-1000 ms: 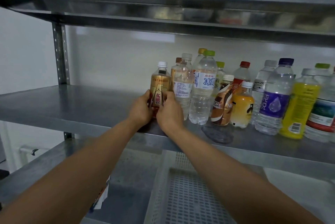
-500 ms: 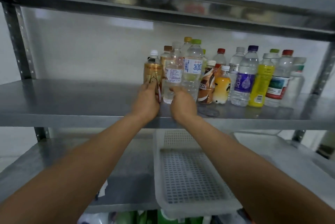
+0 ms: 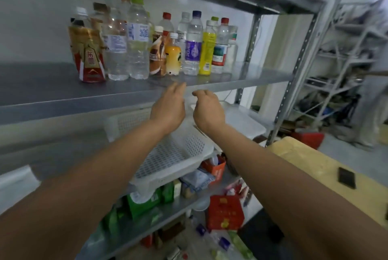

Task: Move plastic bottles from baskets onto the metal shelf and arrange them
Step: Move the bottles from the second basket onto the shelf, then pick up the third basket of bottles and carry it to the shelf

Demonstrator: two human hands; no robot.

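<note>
The left hand (image 3: pixel 168 108) and the right hand (image 3: pixel 206 110) hang side by side in the air just in front of the near edge of the metal shelf (image 3: pixel 42 83), close together but not touching, and neither holds anything. The left hand's fingers reach loosely toward the shelf edge; the right hand's fingers are slack and lightly curled. Beyond them, the plastic bottles stand upright in a tight cluster on the shelf, well to the left of its right post. At the left end is a gold and red bottle (image 3: pixel 89 58), then two clear bottles (image 3: pixel 116 49) (image 3: pixel 137 43), a brown coffee bottle (image 3: pixel 156 55), a small orange bottle (image 3: pixel 172 58), a purple-label bottle (image 3: pixel 193 47) and a yellow bottle (image 3: pixel 206 49), with more caps showing in a far row behind. Under the arms, on the next level down, a white perforated basket (image 3: pixel 165 155) lies with nothing visible in it, and a second white basket (image 3: pixel 245 122) sits to its right. Lower still are green packs (image 3: pixel 142 201) and a red box (image 3: pixel 225 211). At right a dark phone (image 3: pixel 346 177) lies on a yellowish table (image 3: pixel 310 158).
</note>
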